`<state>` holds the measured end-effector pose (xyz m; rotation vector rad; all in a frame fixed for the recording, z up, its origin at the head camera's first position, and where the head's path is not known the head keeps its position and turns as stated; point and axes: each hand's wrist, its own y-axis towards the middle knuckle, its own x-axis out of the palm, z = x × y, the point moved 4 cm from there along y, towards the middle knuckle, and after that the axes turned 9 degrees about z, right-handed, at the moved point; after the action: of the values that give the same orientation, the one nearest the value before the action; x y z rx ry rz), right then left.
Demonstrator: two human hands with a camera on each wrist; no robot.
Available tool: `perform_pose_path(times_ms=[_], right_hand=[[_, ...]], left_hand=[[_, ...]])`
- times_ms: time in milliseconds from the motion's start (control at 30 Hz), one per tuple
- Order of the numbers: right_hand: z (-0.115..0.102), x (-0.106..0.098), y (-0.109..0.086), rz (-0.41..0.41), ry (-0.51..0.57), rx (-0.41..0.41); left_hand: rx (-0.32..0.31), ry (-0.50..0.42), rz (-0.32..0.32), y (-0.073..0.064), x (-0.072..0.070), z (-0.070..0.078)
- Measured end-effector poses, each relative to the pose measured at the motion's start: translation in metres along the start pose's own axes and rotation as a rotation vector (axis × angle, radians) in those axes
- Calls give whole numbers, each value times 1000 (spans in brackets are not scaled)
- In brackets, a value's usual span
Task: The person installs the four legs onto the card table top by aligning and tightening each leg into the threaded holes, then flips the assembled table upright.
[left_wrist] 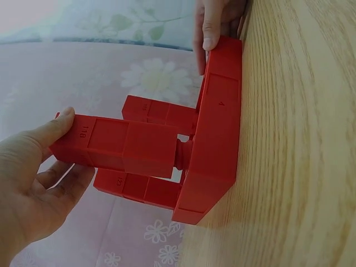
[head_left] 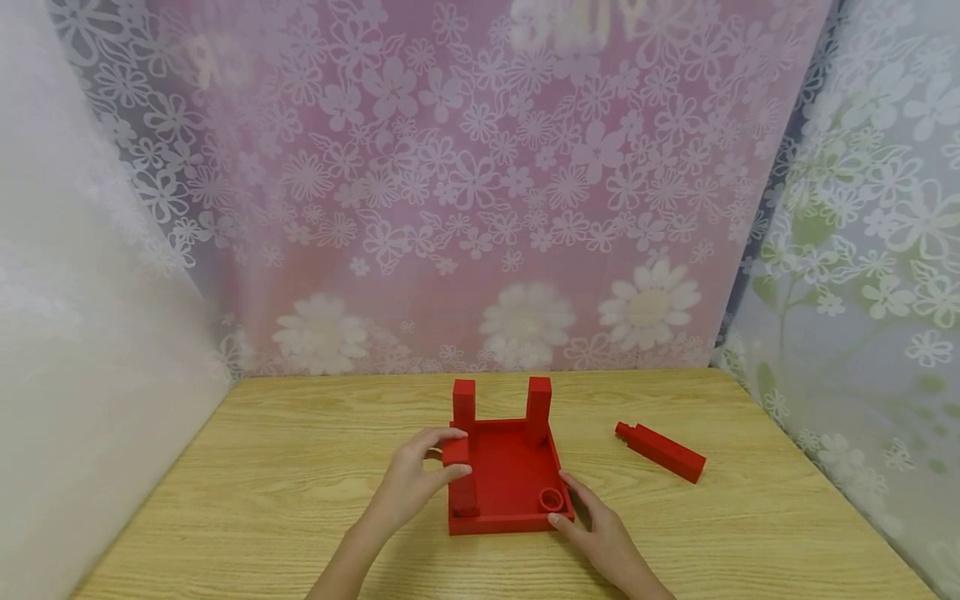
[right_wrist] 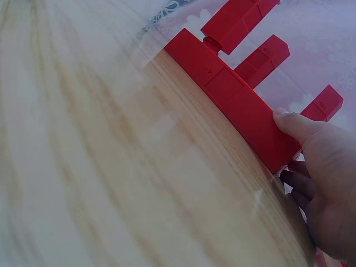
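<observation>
A square red base [head_left: 512, 524] with a raised rim lies on the table, its hollow side up. Thumb and fingers of my left hand [head_left: 408, 477] pinch the top of a red block-shaped leg [left_wrist: 117, 143] at the near left corner. In the left wrist view a neck with ridges shows between this leg and the base, so the leg's shoulder stands slightly apart from it. My right hand [head_left: 606, 535] grips the base's near right corner, thumb on the front rim and fingers along the side. Beside that hand, a round red socket [head_left: 551, 500] shows inside the corner.
Two more red legs, one far left [head_left: 464, 402] and one far right [head_left: 538, 407], stand upright in the base's far corners. A loose red leg [head_left: 663, 452] with a narrow end lies on the wooden table [head_left: 300, 467] to the right. Flowered curtains [head_left: 480, 208] hang behind.
</observation>
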<state>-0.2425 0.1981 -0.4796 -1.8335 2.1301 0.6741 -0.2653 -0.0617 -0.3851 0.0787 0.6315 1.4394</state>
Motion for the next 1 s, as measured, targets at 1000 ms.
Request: perform_pose_path(times_ms=[1000], right_hand=[[2, 0, 1, 14, 12, -19]], left_hand=[[-38, 80, 157, 1, 13, 6]])
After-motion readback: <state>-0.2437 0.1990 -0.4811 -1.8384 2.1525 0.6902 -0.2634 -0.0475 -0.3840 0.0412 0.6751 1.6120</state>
